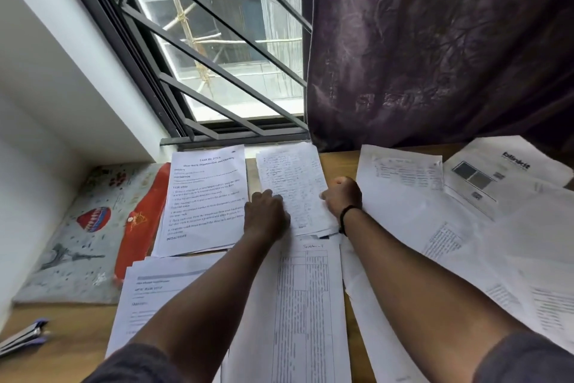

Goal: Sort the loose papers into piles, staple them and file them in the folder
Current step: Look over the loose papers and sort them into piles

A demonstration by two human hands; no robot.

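Two hands are on one stack: I see my left hand (pixel 267 211) pressing down on the near-left part of the handwritten pile (pixel 292 187), its fingers curled under so I cannot tell whether it pinches a sheet, while my right hand (pixel 341 196), a dark band on its wrist, is curled at the pile's right edge and seems to grip it with the thumb. That pile lies at the far middle of the wooden tabletop (pixel 74 336), just below the window (pixel 217 41). Just left of it sits a typed pile (pixel 206 199) headed with a task ID, partly overlapping a red pouch (pixel 146 218) and a patterned folder (pixel 84 233) by the wall. Under my forearms lie a table sheet (pixel 306 305) and a form pile (pixel 155 289). Loose sheets (pixel 435 227) fan out to the right, one printed with a blinkit logo (pixel 515 160). A stapler (pixel 25 336), I think, lies at the near-left edge. A purple curtain (pixel 435 41) hangs behind.
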